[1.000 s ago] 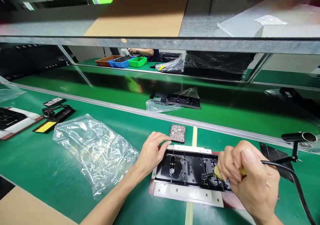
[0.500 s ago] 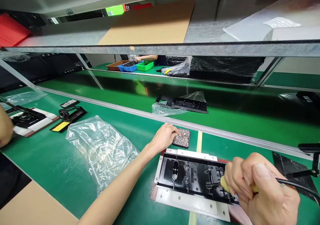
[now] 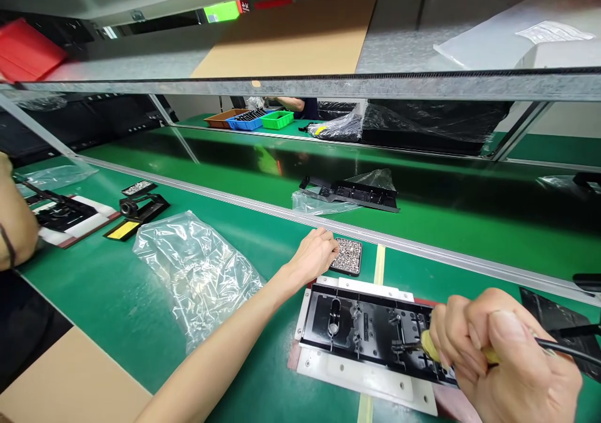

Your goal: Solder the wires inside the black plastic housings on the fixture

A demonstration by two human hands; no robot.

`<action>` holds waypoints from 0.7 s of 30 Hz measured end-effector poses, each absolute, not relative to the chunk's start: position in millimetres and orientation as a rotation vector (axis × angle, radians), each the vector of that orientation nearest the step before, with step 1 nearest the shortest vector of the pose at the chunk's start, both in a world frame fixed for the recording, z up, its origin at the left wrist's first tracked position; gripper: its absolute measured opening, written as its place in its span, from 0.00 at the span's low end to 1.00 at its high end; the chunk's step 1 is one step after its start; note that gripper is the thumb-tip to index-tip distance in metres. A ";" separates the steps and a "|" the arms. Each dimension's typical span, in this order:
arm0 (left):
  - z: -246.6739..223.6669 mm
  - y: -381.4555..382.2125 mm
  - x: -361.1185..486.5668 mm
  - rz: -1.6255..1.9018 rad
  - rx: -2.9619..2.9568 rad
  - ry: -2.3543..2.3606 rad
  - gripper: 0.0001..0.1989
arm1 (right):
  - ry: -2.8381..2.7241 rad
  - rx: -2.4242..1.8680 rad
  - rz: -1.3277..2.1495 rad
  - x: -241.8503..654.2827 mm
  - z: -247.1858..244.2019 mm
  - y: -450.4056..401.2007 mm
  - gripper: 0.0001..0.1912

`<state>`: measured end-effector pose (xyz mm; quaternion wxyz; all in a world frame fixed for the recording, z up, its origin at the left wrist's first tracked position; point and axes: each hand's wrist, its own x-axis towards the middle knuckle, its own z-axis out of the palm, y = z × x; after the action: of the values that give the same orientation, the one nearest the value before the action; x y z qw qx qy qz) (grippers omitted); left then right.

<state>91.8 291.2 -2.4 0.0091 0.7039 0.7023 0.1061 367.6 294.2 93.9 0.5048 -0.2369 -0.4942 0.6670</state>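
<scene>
My right hand [image 3: 511, 354] grips a soldering iron by its yellow handle [image 3: 429, 346], with a black cord running from its back end. Its metal tip points left, over a black plastic panel [image 3: 370, 329] that lies in a white fixture [image 3: 347, 370]. Whether the tip touches the panel I cannot tell. My left hand [image 3: 319, 251] is at the left edge of a small black tray [image 3: 348, 256] of tiny metal pieces. Its fingers are pinched together, and what they hold, if anything, is hidden.
A clear plastic bag [image 3: 201, 273] lies left of my forearm. Beyond it are a black bracket [image 3: 143, 213] and a co-worker's arm [image 3: 16, 223]. A metal rail [image 3: 263, 209] crosses behind the tray. A black part [image 3: 357, 193] lies beyond it, under a low shelf [image 3: 300, 88].
The view has shifted slightly, so the scene sits a little further right. My left fingers have drawn slightly left from the tray's pieces. The soldering iron stays over the same part of the panel.
</scene>
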 end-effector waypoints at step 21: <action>52.8 191.2 168.2 0.724 2.126 1.668 0.06 | -1.223 -0.514 1.580 358.8 104.1 292.7 0.20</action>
<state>168.2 191.2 52.8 0.1711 0.7487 0.5874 0.2551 358.8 292.7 104.1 0.5137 -0.2137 -0.5086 0.6571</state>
